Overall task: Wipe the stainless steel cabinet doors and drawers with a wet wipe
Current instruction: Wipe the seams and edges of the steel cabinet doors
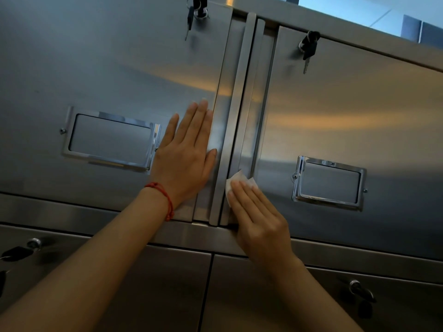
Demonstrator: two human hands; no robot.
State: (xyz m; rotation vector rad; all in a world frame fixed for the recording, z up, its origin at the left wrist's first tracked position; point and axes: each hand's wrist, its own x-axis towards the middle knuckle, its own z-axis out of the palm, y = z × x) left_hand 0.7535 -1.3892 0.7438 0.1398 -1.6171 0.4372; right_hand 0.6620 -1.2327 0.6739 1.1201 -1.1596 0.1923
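A white wet wipe (236, 182) is being pressed under the straight fingertips (242, 188) of the right hand (259, 226), low on the vertical handle strips between the two upper doors, with its top and left edges showing beyond the fingers. The right hand is being held flat with its fingers together, nothing curled round the wipe; its heel is lying over the horizontal rail (72, 212) below the doors. The left hand (185, 159) is being laid flat on the left door (107, 68), fingers straight and lightly spread, the thumb touching the left handle strip (226, 116). A red string bracelet (165, 200) is being worn on the left wrist. A framed label holder (110, 138) is seen just left of the left hand, and another (329, 183) on the right door (359, 104), right of the wipe. Keys (195, 13) are hanging from the left door's lock, and more keys (309, 49) from the right door's. Lower doors (167, 283) with locks are seen nearer, below the rail.
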